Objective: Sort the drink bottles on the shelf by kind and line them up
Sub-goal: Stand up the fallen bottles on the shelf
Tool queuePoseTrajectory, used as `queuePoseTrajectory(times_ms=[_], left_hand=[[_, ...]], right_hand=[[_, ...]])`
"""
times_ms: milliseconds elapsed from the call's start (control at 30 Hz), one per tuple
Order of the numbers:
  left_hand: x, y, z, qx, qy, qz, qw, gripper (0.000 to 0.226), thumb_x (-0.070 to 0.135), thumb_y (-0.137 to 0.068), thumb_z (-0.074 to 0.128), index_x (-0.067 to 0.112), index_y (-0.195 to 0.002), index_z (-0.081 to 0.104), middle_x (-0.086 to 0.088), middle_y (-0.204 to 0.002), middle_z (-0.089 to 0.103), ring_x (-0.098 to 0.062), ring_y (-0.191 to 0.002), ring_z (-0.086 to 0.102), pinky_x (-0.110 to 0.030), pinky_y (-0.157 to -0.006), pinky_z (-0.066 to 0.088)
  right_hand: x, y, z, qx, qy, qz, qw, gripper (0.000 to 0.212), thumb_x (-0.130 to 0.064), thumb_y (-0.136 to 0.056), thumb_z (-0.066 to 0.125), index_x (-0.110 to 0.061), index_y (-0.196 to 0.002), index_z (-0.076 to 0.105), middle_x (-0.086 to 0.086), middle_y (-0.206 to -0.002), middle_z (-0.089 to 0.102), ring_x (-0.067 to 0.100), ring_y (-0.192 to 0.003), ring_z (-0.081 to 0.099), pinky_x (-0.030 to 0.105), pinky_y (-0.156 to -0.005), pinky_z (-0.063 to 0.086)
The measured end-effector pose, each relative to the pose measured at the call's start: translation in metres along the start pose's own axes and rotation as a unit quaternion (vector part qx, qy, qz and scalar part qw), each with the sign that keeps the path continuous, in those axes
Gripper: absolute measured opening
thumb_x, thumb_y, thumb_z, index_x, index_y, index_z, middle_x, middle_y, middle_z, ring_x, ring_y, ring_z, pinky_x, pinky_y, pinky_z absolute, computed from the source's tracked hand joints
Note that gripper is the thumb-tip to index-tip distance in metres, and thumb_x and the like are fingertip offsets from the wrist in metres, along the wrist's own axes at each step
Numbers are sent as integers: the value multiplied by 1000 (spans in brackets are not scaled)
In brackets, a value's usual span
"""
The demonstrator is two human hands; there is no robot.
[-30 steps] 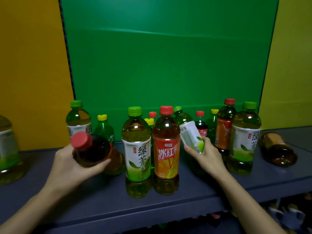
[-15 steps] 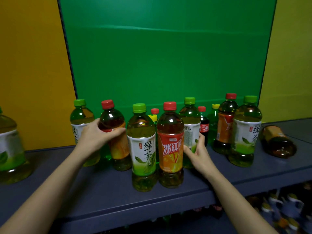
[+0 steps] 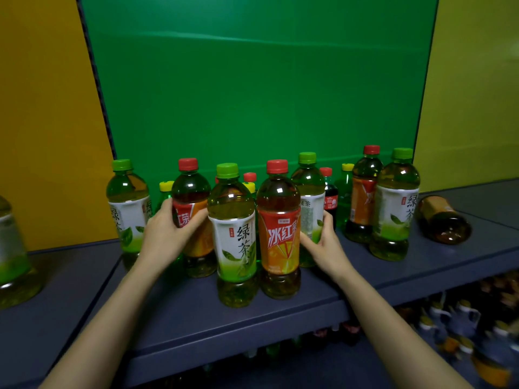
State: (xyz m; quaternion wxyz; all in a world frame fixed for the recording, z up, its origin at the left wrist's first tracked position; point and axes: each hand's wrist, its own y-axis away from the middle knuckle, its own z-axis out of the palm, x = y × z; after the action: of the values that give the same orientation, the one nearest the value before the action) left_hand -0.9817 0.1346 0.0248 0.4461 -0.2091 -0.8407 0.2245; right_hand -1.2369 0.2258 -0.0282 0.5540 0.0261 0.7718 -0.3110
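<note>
Gripping one upright iced-tea bottle [image 3: 191, 214] in the left hand [image 3: 165, 234] and one green-tea bottle [image 3: 310, 209] in the right hand [image 3: 325, 245], among five green-capped bottles on the shelf [image 3: 280, 313].

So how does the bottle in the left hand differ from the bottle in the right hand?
The red tea bottle in the left hand has a red cap, dark tea and an orange label. The green tea bottle in the right hand has a green cap, pale tea and a white label. Both stand upright on the shelf.
</note>
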Motion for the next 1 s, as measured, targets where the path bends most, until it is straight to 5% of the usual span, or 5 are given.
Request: queuePoseTrajectory(times_ms=[133, 300, 400, 667, 1000], left_hand=[[-2, 24, -5, 56, 10, 9, 998, 72, 58, -80, 50, 9, -132, 41, -14, -129, 50, -28, -116, 49, -49, -97, 43], [16, 70, -19, 179, 38, 193, 964, 24, 31, -88, 48, 11, -98, 55, -4, -92, 53, -18, -81, 53, -34, -72, 46], [50, 93, -10, 126, 59, 255, 957, 17, 25, -88, 48, 12, -82, 57, -3, -74, 56, -6, -72, 52, -18, -62, 41], [138, 117, 97, -40, 145, 284, 947, 22, 35, -84, 50, 21, -69, 57, 5, -66, 55, -10, -54, 53, -20, -48, 39], [242, 122, 261, -86, 110, 231, 963, 22, 46, -81, 48, 26, -76, 55, 10, -66, 56, -6, -65, 54, -21, -59, 43]], right_hand=[[-4, 8, -8, 0, 3, 38, 999, 67, -27, -83, 65, -17, -139, 29, -2, -130, 50, 10, -114, 52, 27, -95, 46], [-4, 41, -45, 60, 81, 3, 995, 44, -21, -86, 62, -17, -128, 48, -7, -125, 53, 6, -115, 50, 15, -96, 40], [-11, 62, -82, 65, 115, -25, 991, 22, -15, -88, 60, -20, -109, 61, -9, -109, 64, 2, -99, 60, 10, -82, 46], [-1, 62, -208, 144, 138, -25, 980, 13, -6, -87, 58, -16, -91, 66, 2, -84, 71, 11, -81, 66, 28, -76, 50], [52, -22, -336, 135, 212, 52, 966, 5, -17, -85, 63, -19, -89, 63, 5, -84, 66, 25, -85, 64, 44, -87, 51]])
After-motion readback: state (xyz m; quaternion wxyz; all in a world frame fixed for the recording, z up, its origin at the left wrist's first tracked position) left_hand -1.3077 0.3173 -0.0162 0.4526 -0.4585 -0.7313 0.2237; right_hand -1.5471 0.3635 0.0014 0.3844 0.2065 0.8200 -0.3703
